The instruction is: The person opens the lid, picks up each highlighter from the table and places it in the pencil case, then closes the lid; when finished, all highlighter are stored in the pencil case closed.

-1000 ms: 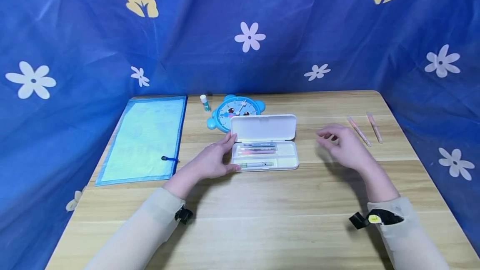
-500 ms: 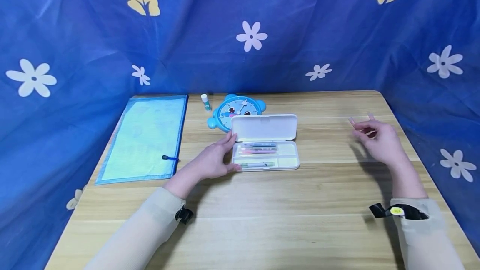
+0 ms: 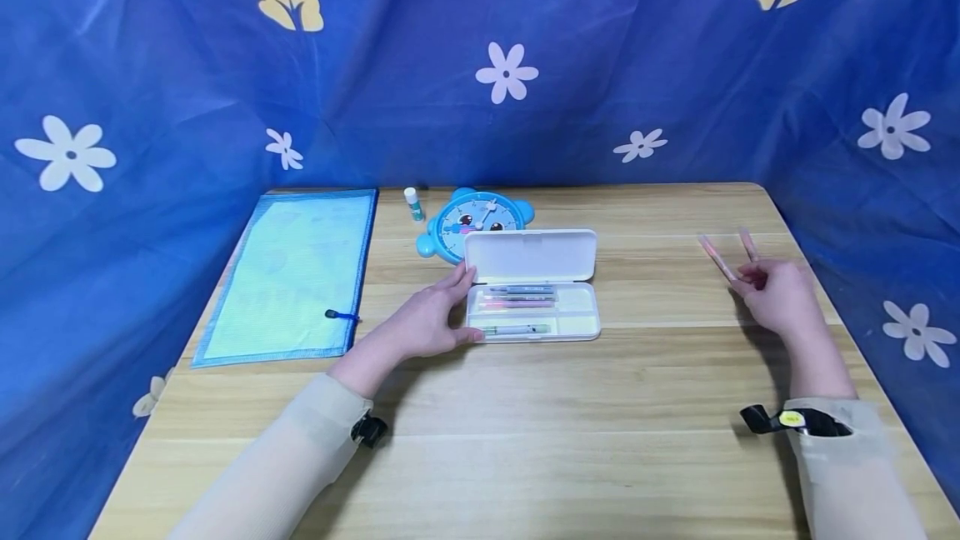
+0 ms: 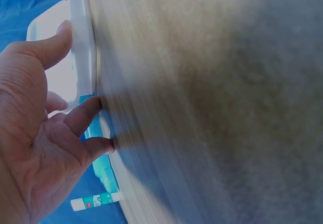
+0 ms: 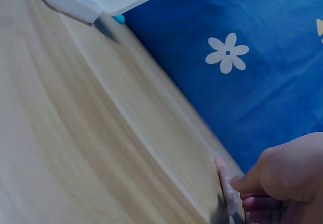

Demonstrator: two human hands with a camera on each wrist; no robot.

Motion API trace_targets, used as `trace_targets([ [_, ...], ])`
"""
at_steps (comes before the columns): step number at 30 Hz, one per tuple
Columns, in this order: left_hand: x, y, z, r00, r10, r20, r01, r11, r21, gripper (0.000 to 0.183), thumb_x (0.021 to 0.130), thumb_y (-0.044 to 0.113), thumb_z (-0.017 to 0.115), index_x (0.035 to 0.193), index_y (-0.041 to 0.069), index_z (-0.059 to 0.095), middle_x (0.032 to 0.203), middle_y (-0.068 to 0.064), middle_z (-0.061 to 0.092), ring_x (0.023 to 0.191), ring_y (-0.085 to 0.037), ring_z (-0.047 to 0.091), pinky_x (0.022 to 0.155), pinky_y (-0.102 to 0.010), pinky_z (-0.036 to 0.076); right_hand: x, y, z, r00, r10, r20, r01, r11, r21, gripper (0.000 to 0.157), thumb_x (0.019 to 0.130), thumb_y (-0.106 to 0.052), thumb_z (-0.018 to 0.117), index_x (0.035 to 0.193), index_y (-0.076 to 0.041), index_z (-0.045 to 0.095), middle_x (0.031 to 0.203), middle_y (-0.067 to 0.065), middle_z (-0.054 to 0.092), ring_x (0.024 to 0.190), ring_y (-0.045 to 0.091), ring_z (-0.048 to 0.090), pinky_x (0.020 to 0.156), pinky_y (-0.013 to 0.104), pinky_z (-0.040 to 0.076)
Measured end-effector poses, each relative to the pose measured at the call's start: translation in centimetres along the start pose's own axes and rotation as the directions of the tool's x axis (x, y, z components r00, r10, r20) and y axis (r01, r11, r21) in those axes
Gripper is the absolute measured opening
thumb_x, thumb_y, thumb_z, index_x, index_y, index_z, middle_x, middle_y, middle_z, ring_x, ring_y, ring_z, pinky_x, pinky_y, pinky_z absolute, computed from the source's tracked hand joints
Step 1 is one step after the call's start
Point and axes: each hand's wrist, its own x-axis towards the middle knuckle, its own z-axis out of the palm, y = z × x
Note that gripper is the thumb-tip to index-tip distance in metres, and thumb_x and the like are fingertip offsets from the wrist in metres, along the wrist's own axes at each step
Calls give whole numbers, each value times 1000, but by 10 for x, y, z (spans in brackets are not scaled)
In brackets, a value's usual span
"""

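A white pencil case lies with its lid raised at mid-table, several pens inside. My left hand grips its left end, thumb at the front edge and fingers by the lid hinge. On the right, my right hand is down at two pinkish pens, fingers curled. The left pen shows its upper part, and the right pen only its top. In the right wrist view the thumb lies right beside one pen; I cannot tell whether the fingers pinch it.
Behind the case is a blue toy clock, partly covered by the lid. A glue stick stands left of the clock. A light-blue zip folder lies at the left. Blue flowered cloth hangs behind the table.
My right hand has moved right from beside the case to the two pens, its fingers coming down at their lower ends. The left hand and the case have stayed put.
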Motion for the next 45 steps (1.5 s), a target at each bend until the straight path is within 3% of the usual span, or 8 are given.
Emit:
trace_targets([
  [6,0,1,-1,1000,-3,6,3,1000,7,110,90,48,85,168,7,18,174,-15,9,155,-41,27,125,-52,28,-1,0,6,998,40,47,-39,999,-21,24,95,-5,75,106,15,70,88,26,71,84,44,65,76,60,52],
  [10,-1,1,-1,1000,-2,12,2,1000,7,110,90,47,85,168,7,18,174,-14,8,155,-41,27,125,-52,28,-2,0,9,998,54,37,-53,998,-18,22,94,-4,74,106,15,70,89,26,71,86,45,65,79,64,51],
  [14,-1,1,-2,1000,1,10,-1,1000,1,110,90,46,85,168,6,18,174,-15,8,155,-41,27,125,-52,27,-1,-1,11,998,62,23,-62,998,-6,22,95,-2,72,108,15,70,89,26,70,85,44,64,76,61,51],
  [19,0,2,-3,1000,7,6,-7,1000,3,110,90,46,85,168,6,18,174,-15,8,155,-41,27,125,-52,27,-2,-4,10,998,58,-3,-58,998,15,24,99,-2,68,117,14,69,96,27,66,86,42,59,71,48,47],
  [25,-1,0,-1,1000,6,7,-6,1000,0,110,90,46,85,168,6,18,174,-14,8,155,-41,27,125,-52,28,-5,-19,5,993,-47,-111,54,997,63,22,97,0,68,115,12,73,96,26,65,85,38,60,72,39,42],
  [37,-2,2,-1,1000,-1,8,1,1000,1,110,90,47,85,168,7,19,174,-15,10,154,-41,28,125,-52,28,-9,-93,-12,959,-176,-224,220,957,188,19,92,6,75,111,4,78,92,14,66,82,14,57,72,13,44],
  [41,-3,2,-1,1000,-2,9,2,1000,4,110,90,47,85,168,7,18,174,-16,10,154,-42,28,124,-52,28,-11,-118,-10,953,-213,-214,263,934,241,19,93,7,75,112,4,78,93,13,66,85,15,58,87,18,44],
  [45,-3,2,-1,1000,0,8,0,1000,5,110,90,47,85,168,7,18,174,-16,10,154,-42,28,124,-52,28,-15,-139,-3,943,-270,-195,316,911,264,17,93,8,75,109,2,78,90,10,67,84,18,59,88,23,45],
])
